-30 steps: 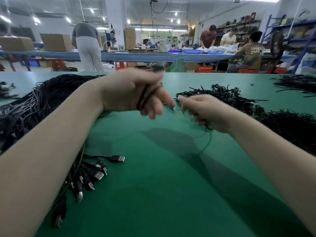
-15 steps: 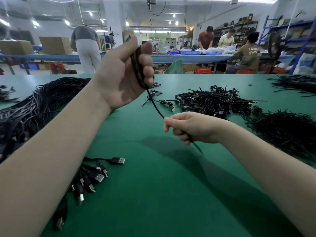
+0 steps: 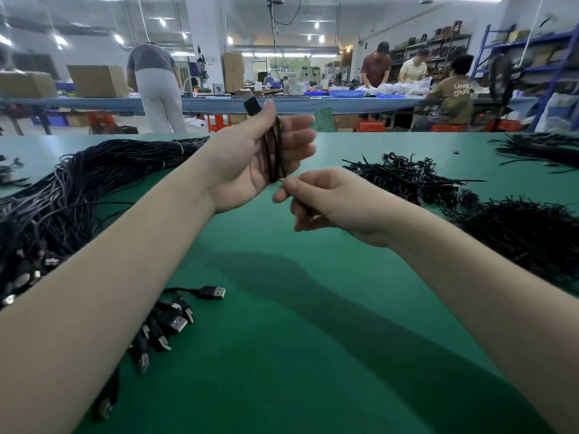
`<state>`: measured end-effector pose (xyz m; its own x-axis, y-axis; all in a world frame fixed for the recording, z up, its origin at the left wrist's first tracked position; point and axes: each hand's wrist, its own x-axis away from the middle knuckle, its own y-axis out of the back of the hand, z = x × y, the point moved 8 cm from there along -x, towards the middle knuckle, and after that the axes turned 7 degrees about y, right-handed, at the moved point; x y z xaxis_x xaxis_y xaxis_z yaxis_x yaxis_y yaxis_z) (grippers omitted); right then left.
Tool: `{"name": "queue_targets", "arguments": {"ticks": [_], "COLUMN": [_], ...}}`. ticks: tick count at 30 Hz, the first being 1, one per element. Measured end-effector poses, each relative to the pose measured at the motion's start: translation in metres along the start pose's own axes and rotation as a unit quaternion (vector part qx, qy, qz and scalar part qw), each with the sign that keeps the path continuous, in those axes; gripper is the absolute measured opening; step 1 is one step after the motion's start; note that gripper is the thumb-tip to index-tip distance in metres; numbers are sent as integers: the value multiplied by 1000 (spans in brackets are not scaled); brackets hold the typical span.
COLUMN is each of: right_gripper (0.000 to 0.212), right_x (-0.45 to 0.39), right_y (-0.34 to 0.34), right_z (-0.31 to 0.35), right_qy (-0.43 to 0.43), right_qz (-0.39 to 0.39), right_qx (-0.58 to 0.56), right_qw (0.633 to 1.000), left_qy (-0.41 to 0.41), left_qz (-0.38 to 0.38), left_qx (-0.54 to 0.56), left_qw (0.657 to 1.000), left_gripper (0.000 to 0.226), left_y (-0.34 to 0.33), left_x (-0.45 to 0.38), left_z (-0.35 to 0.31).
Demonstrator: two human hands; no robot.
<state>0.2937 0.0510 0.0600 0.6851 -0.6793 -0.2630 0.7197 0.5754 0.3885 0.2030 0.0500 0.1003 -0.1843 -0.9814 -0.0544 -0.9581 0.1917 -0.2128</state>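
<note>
Winding a USB cable by hand

Left hand (image 3: 257, 161) grips the coiled cable (image 3: 273, 151), loops running vertical, plug (image 3: 251, 104) pointing up; right hand (image 3: 326, 198) pinches the tail.

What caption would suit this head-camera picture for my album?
Left hand holds a coiled black cable while the right hand pinches its trailing part above a green table.

Was lit by ceiling strip lights (image 3: 162, 22), and crossed beyond the green table's (image 3: 282, 355) far edge by a long blue bench (image 3: 344, 104), cardboard boxes (image 3: 97, 81) on its left end, blue shelving (image 3: 545, 36) past its right.
</note>
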Motion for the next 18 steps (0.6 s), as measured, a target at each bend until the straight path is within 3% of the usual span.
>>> {"name": "queue_targets", "arguments": {"ticks": [3, 6, 8, 11, 15, 18], "right_gripper": [26, 24, 25, 24, 18, 16], "right_x": [4, 4, 3, -1, -2, -1], "right_y": [6, 37, 45, 32, 24, 28], "right_z": [-24, -34, -32, -22, -28, -38], "right_qy": [-47, -62, -60, -53, -65, -64], "right_qz": [16, -94, -128, -79, -86, -126], "right_qx": [89, 181, 42, -147, -141, -121], "right_qw": [995, 977, 989, 985, 984, 983], "left_qy": [-10, -11, 9, 45, 91, 83], "left_qz": [19, 70, 102, 124, 103, 31], "left_qx": [78, 81, 68, 80, 89, -10], "left_qw": [997, 994, 992, 988, 986, 996], "left_gripper": [39, 31, 27, 26, 28, 29], "left_y": [-7, -13, -20, -28, -25, -14], "left_x": [6, 8, 8, 4, -1, -5], "left_z": [-7, -10, 0, 20, 37, 39]}}
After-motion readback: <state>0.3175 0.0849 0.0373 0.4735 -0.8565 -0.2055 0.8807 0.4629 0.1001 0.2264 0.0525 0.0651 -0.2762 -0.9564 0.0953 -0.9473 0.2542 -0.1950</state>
